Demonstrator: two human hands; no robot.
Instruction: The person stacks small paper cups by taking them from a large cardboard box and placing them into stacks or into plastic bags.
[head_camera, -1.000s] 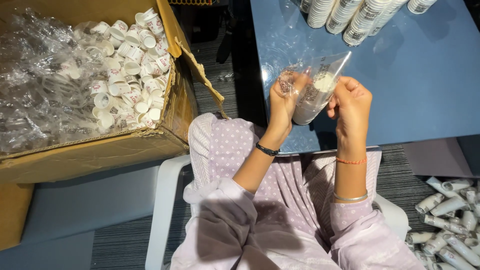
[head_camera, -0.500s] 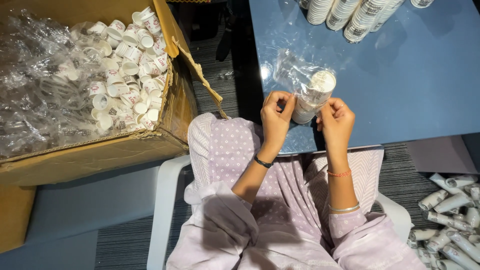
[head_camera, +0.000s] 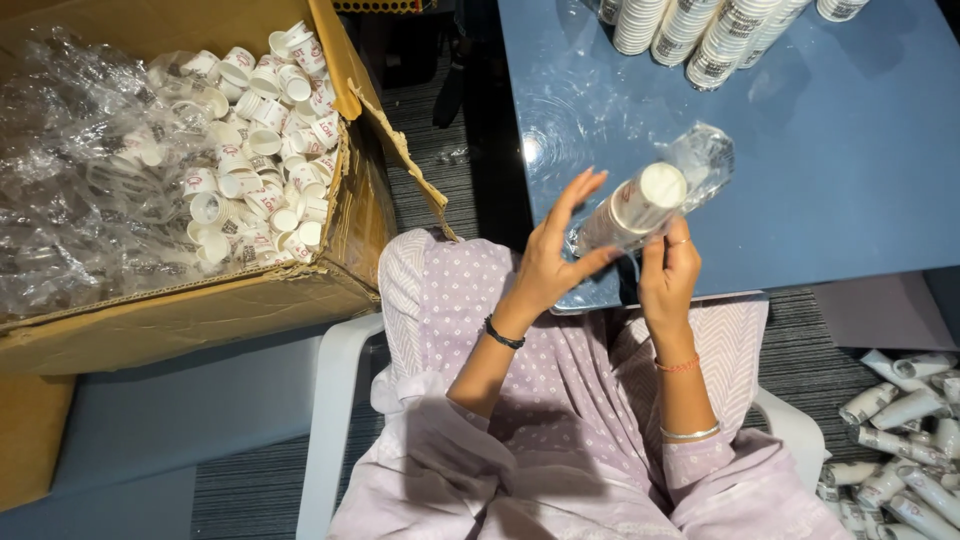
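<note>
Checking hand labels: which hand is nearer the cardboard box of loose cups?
Left. The left hand is open beside the bagged cup stack, on the side toward the cardboard box. The right hand grips the stack from below, farther from the box.

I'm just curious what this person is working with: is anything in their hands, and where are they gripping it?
Yes: a stack of paper cups in a clear plastic sleeve. The right hand grips its lower end; the left hand, fingers spread, touches its side.
</note>
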